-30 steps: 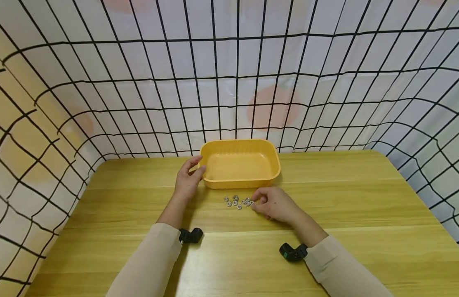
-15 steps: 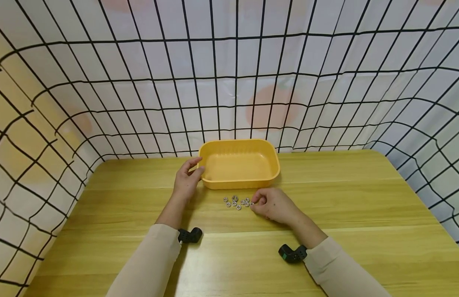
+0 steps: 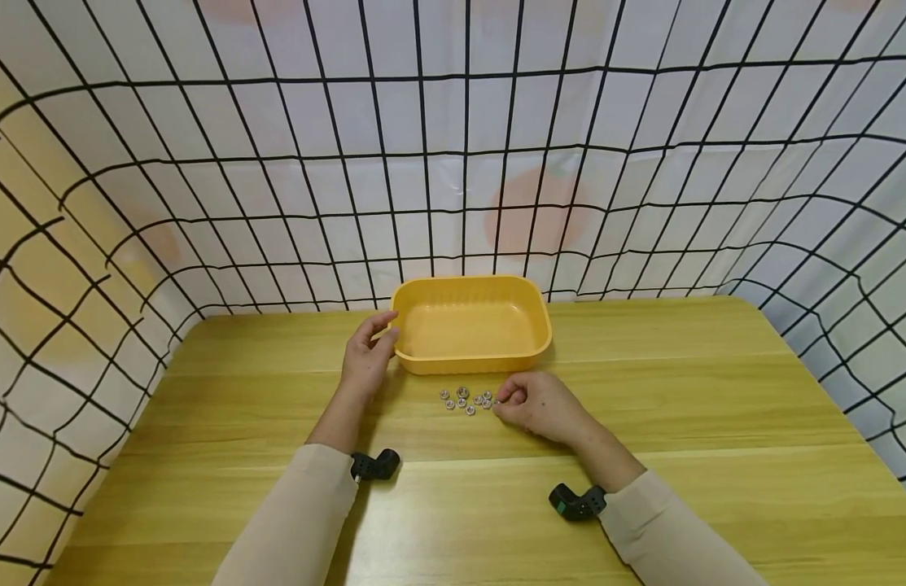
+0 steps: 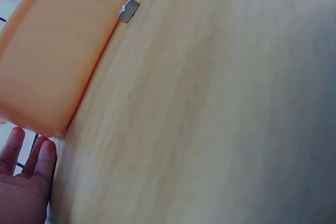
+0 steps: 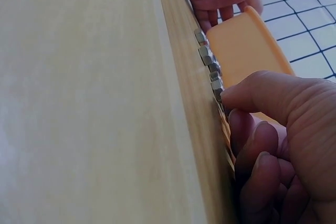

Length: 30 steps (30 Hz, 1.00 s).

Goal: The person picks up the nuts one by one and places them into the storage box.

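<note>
Several small metal hex nuts (image 3: pixel 462 393) lie in a loose cluster on the wooden table, just in front of a yellow plastic basin (image 3: pixel 467 365). My right hand (image 3: pixel 544 407) is at the cluster's right end, its thumb and forefinger pinching the outermost nut, which they mostly cover. In the right wrist view, the thumb (image 5: pixel 252 92) sits right beside the row of nuts, with the other fingers curled beneath. My left hand (image 3: pixel 366 358) touches the basin's left end, fingers loosely extended. From the left wrist view, the fingertips (image 4: pixel 46 153) meet the basin's end wall.
Black wire mesh (image 3: pixel 453 155) backed by pale cloth encloses the table (image 3: pixel 453 521) at the back and both sides. The basin stands close to the rear mesh. Each wrist wears a black camera, one on the left (image 3: pixel 375 465) and one on the right (image 3: pixel 577 502).
The right thumb and forefinger have closed over the outermost nut, now mostly hidden. The left hand stays at the basin, its thumb drawn slightly left from the rim.
</note>
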Available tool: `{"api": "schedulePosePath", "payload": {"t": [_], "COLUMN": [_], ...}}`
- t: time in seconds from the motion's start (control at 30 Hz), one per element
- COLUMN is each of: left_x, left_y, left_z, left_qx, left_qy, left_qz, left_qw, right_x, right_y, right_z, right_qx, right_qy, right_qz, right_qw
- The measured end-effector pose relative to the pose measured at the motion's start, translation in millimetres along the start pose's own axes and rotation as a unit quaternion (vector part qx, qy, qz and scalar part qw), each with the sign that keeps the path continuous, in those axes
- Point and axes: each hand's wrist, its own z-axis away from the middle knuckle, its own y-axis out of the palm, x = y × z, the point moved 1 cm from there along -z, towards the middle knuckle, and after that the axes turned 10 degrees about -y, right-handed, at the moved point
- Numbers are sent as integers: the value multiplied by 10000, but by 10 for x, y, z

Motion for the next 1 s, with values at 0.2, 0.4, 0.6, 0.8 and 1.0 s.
{"api": "schedulePosePath", "payload": {"t": [0.2, 0.4, 0.6, 0.8, 1.0], "left_x": [12, 17, 20, 26, 47], "left_y": [3, -7, -14, -5, -8], "left_z": [12, 14, 16, 24, 23], "left_qx": [-1, 11, 15, -36, -58], "left_qy": [63, 79, 45, 88, 141], "left_qz": [-30, -104, -157, -155, -176], "left_qw": [10000, 9999, 9999, 9998, 9997], "right_x": [16, 24, 45, 84, 140], "right_y": [-4, -9, -10, -14, -28], "right_z": [17, 21, 22, 29, 41], "right_qx": [3, 8, -27, -4, -3], "right_qy": [83, 71, -14, 0, -193], "right_qz": [-131, -154, -71, -16, 48], "right_qw": [9999, 9999, 10000, 10000, 9998]}}
